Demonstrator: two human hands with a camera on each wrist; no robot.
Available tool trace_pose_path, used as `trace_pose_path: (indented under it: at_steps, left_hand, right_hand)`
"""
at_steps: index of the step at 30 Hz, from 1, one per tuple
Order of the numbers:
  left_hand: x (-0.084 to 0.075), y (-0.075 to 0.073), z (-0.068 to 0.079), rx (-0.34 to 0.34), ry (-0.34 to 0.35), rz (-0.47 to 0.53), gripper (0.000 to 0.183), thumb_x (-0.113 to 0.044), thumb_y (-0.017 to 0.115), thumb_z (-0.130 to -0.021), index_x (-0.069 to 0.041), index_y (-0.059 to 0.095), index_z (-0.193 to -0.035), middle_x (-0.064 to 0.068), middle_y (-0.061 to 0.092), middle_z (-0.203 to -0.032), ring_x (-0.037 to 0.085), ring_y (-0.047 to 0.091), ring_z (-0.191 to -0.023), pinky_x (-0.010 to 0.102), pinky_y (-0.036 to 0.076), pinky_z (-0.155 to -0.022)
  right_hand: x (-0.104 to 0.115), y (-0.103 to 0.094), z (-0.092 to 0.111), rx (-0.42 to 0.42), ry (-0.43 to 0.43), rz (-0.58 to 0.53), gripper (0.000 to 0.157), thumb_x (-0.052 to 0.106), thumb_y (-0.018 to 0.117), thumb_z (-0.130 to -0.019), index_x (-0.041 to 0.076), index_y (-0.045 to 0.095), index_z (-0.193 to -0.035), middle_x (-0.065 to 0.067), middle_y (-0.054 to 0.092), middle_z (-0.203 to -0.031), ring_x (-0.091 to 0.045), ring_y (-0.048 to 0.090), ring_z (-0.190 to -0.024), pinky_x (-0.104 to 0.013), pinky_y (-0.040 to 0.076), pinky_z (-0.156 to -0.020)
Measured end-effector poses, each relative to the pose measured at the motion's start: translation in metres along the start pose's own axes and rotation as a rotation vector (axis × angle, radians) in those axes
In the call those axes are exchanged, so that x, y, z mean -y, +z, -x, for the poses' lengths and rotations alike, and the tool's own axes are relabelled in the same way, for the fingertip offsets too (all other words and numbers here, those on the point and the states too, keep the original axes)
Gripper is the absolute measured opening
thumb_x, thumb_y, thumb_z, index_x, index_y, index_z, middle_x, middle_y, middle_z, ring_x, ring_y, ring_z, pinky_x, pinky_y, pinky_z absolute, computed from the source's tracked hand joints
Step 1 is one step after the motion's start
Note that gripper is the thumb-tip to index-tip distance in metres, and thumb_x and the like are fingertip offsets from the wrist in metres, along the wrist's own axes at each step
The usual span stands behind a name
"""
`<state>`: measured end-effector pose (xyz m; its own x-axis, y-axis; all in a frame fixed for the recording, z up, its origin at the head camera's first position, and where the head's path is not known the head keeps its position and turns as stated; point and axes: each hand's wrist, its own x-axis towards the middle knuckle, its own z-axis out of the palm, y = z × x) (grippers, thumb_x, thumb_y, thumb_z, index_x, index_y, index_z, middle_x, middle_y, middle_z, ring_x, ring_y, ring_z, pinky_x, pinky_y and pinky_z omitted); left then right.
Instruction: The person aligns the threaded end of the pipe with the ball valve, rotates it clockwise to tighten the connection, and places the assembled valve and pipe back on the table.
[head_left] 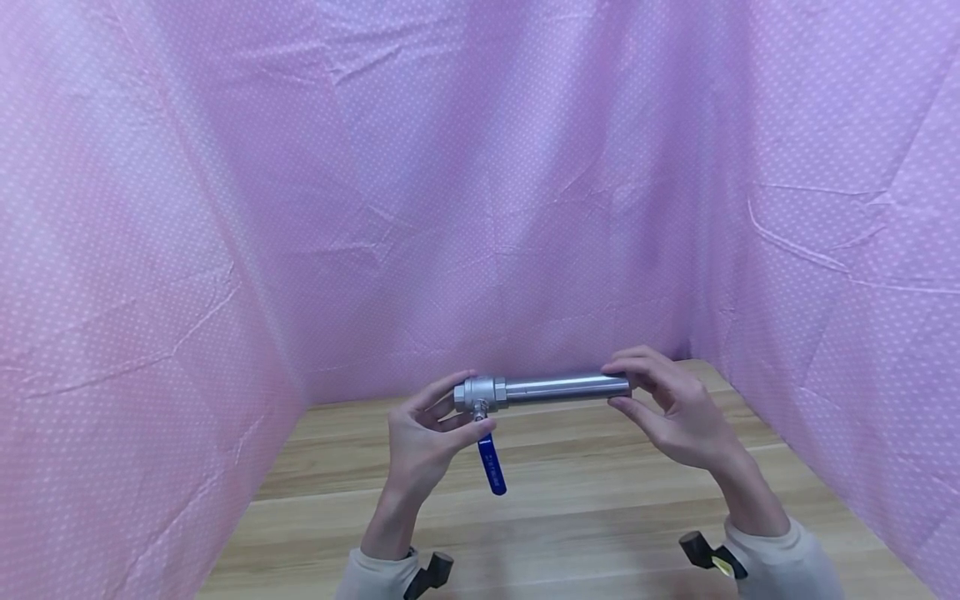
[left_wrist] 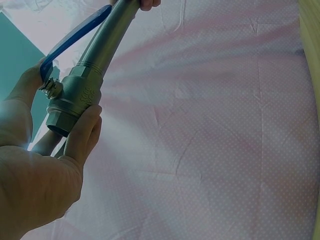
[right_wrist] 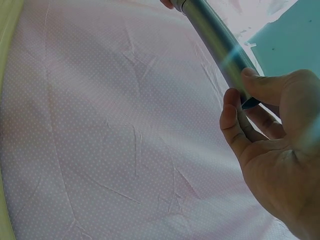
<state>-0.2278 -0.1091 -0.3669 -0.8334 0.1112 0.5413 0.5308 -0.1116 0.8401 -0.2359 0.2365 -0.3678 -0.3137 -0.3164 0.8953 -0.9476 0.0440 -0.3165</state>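
Note:
A silver ball valve [head_left: 480, 392] with a blue lever handle [head_left: 492, 465] is joined end to end with a straight metal pipe [head_left: 566, 388]. Both are held up level above the table. My left hand [head_left: 423, 442] grips the valve body, its thumb at the base of the lever, which points down toward me. In the left wrist view, fingers wrap the far side of the valve [left_wrist: 75, 95], and its open end faces the palm. My right hand [head_left: 678, 408] pinches the pipe's free end between thumb and fingers; the right wrist view shows the hollow pipe [right_wrist: 220, 45] at the fingertips.
Below the hands lies a wood-grain table [head_left: 555, 517]. Pink dotted cloth [head_left: 487, 208] hangs at the back and on both sides, wrinkled in places. Each wrist carries a small black camera mount [head_left: 431, 573] at the sleeve.

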Motion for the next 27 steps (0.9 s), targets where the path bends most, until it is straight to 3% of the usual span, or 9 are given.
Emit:
trace_pose_path:
  at_steps: [8, 16, 23, 27]
  left_hand:
    - [0.0004, 0.0002, 0.0003, 0.007, 0.010, -0.004, 0.071, 0.016, 0.094, -0.076, 0.006, 0.072, -0.143, 0.024, 0.078, -0.138, 0.018, 0.084, -0.116, 0.038, 0.072, -0.100]
    - [0.0011, -0.0004, -0.0001, 0.006, 0.001, 0.005, 0.071, 0.016, 0.094, -0.076, 0.004, 0.073, -0.143, 0.016, 0.082, -0.134, 0.018, 0.085, -0.114, 0.039, 0.073, -0.100]
    - [0.0026, -0.0019, -0.0001, 0.023, 0.029, -0.009, 0.070, 0.015, 0.094, -0.077, 0.008, 0.070, -0.143, 0.017, 0.082, -0.132, 0.017, 0.084, -0.114, 0.038, 0.073, -0.100]
    - [0.0029, -0.0021, -0.0002, 0.018, 0.028, -0.007, 0.070, 0.016, 0.094, -0.077, 0.006, 0.072, -0.143, 0.016, 0.083, -0.132, 0.017, 0.085, -0.115, 0.038, 0.072, -0.101]
  right_hand:
    - [0.0004, -0.0007, 0.0008, -0.002, 0.013, 0.047, 0.053, -0.034, 0.075, -0.080, -0.015, 0.069, -0.130, -0.020, 0.072, -0.122, -0.009, 0.070, -0.103, -0.014, 0.064, -0.087]
    - [0.0007, -0.0015, 0.0000, -0.002, 0.017, 0.081, 0.047, -0.028, 0.075, -0.086, -0.014, 0.070, -0.131, -0.014, 0.074, -0.114, -0.008, 0.068, -0.096, -0.015, 0.062, -0.078]
    - [0.0014, -0.0029, 0.0031, -0.003, 0.055, 0.143, 0.049, -0.029, 0.075, -0.085, -0.011, 0.071, -0.130, -0.007, 0.072, -0.102, -0.003, 0.066, -0.085, -0.018, 0.056, -0.060]
    - [0.0016, -0.0019, 0.0021, -0.007, 0.057, 0.103, 0.054, -0.033, 0.075, -0.081, -0.013, 0.070, -0.131, -0.009, 0.071, -0.108, -0.004, 0.065, -0.087, -0.017, 0.058, -0.063]
